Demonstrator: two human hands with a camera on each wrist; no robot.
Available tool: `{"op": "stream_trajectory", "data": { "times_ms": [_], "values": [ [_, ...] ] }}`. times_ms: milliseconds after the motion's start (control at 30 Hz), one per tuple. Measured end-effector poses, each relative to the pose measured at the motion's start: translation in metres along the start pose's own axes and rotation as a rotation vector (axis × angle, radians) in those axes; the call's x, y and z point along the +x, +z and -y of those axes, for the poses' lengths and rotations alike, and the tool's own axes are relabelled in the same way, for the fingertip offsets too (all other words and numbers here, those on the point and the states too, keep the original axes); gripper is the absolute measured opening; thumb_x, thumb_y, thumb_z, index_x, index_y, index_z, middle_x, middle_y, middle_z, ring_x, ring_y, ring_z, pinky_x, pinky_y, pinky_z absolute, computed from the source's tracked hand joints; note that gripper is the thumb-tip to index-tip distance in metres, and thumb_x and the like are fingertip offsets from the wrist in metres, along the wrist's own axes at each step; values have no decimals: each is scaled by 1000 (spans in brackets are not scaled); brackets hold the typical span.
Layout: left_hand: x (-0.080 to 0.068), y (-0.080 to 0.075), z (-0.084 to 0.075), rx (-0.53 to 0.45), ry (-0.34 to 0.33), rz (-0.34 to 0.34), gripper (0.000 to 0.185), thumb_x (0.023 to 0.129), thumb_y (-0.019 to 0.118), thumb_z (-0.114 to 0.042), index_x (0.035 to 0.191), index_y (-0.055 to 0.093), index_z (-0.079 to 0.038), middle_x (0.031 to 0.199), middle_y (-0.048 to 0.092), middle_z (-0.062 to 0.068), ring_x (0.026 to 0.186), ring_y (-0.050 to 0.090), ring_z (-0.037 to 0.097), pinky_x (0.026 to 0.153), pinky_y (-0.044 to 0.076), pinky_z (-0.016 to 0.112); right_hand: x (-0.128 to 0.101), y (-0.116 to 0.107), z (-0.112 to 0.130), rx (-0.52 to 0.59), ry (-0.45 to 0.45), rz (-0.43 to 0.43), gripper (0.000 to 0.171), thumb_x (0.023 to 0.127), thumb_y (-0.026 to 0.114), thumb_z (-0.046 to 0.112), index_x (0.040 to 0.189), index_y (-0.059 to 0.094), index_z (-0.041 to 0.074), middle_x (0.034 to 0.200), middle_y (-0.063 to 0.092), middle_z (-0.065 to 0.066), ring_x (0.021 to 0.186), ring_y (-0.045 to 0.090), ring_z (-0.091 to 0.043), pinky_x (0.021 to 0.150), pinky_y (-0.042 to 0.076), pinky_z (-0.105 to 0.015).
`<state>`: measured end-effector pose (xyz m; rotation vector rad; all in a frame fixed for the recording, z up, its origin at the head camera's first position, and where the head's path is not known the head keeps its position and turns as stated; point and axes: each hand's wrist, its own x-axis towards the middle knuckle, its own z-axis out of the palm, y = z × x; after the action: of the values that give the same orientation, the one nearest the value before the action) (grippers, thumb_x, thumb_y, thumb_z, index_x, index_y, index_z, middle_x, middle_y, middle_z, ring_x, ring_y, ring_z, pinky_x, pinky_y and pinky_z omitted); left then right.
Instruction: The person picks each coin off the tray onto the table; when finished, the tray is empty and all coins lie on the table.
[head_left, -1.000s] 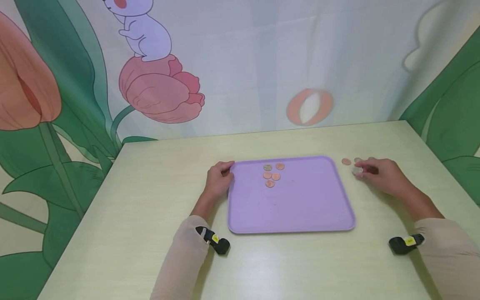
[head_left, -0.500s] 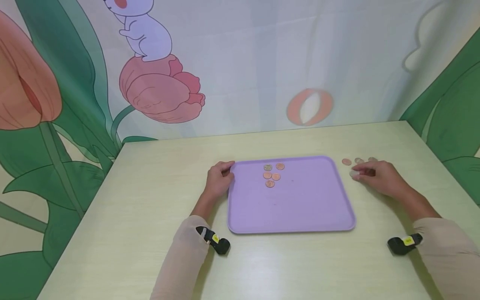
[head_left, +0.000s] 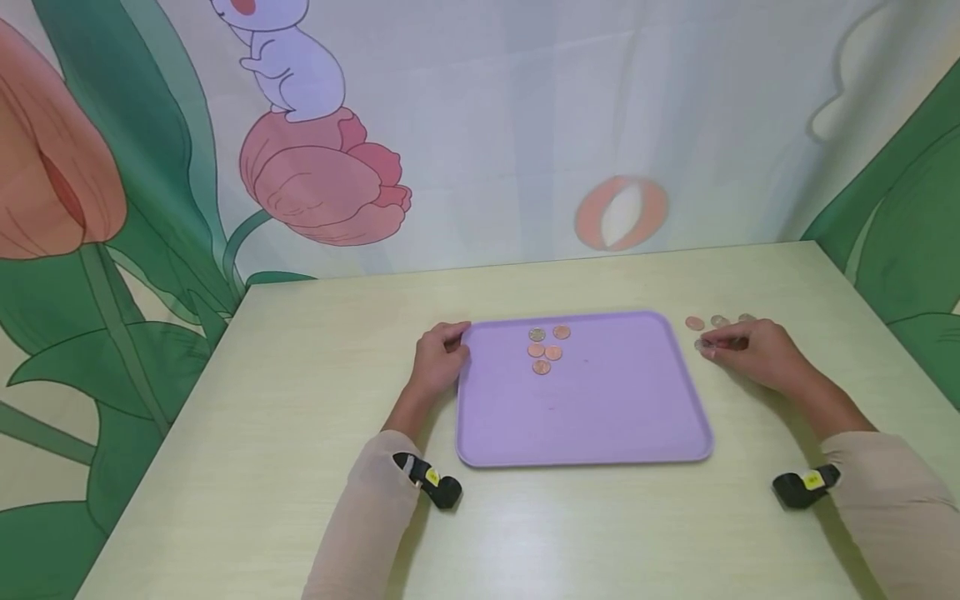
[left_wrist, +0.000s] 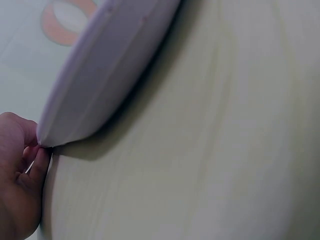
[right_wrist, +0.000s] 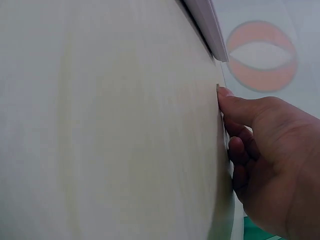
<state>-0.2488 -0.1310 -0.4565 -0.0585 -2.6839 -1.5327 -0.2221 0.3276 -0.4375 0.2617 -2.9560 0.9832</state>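
Observation:
A lilac tray (head_left: pixel 600 400) lies on the pale wooden table (head_left: pixel 300 375). Several coins (head_left: pixel 545 350), mostly copper and one silver, sit on its far part. My left hand (head_left: pixel 452 343) grips the tray's far left corner; the left wrist view shows its fingers (left_wrist: pixel 30 160) curled at the tray's rim (left_wrist: pixel 100 70). My right hand (head_left: pixel 710 345) rests on the table just right of the tray and pinches a small silver coin (head_left: pixel 701 343) between thumb and forefinger. In the right wrist view the fingertips (right_wrist: pixel 225 95) touch the table near the tray's edge (right_wrist: pixel 206 25).
Three loose coins (head_left: pixel 719 321) lie in a row on the table just beyond my right hand. Black wrist cameras (head_left: pixel 437 489) (head_left: pixel 802 486) sit on both sleeves. A painted backdrop with flowers (head_left: pixel 322 175) rises behind the table's far edge.
My right hand has slid a little to the left toward the tray with the silver coin, uncovering the third loose coin behind it. The left hand and tray have stayed still.

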Motion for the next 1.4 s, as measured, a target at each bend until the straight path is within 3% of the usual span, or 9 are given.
{"op": "stream_trajectory", "data": {
  "times_ms": [367, 600, 833, 1100, 1233, 1400],
  "values": [
    [2, 0, 1, -2, 0, 2, 44, 90, 57, 2, 133, 65, 0, 126, 68, 20, 118, 65, 29, 105, 56, 39, 0, 0, -2, -5, 13, 12, 35, 92, 75, 22, 116, 74, -3, 108, 76, -25, 75, 48, 9, 63, 44, -15],
    [2, -1, 1, -12, 2, 3, 44, 90, 57, 3, 133, 65, 0, 127, 67, 20, 118, 65, 28, 106, 56, 39, 1, 0, -2, -17, -2, -11, 32, 91, 75, 21, 114, 74, -2, 89, 69, -11, 75, 45, 3, 63, 43, -17],
    [2, 0, 2, -4, 8, 5, 44, 90, 58, 2, 133, 65, -1, 126, 68, 19, 118, 65, 28, 105, 56, 39, -3, 0, -3, -4, -3, -4, 33, 93, 74, 21, 118, 73, 0, 90, 64, -5, 75, 47, 1, 64, 44, -15],
    [2, 1, 2, 2, 4, 11, 44, 90, 58, 2, 134, 65, -1, 126, 67, 19, 117, 65, 28, 105, 56, 38, -7, -1, -3, 8, 0, 3, 35, 94, 72, 17, 124, 69, 0, 97, 66, -12, 76, 49, 5, 65, 46, -13],
    [2, 1, 2, -1, 6, 11, 44, 90, 58, 2, 134, 65, -1, 126, 67, 20, 117, 65, 28, 106, 56, 38, -8, -1, -1, 27, -5, -3, 35, 96, 70, 17, 125, 68, -2, 113, 67, -26, 78, 49, 9, 67, 45, -10],
    [2, 1, 2, -5, 0, 9, 44, 91, 58, 2, 134, 65, -1, 127, 67, 19, 121, 65, 28, 107, 55, 38, -11, 0, 2, 51, -49, -28, 32, 95, 69, 10, 123, 68, -5, 107, 69, -27, 75, 49, 13, 64, 46, -10]
  ]
}}
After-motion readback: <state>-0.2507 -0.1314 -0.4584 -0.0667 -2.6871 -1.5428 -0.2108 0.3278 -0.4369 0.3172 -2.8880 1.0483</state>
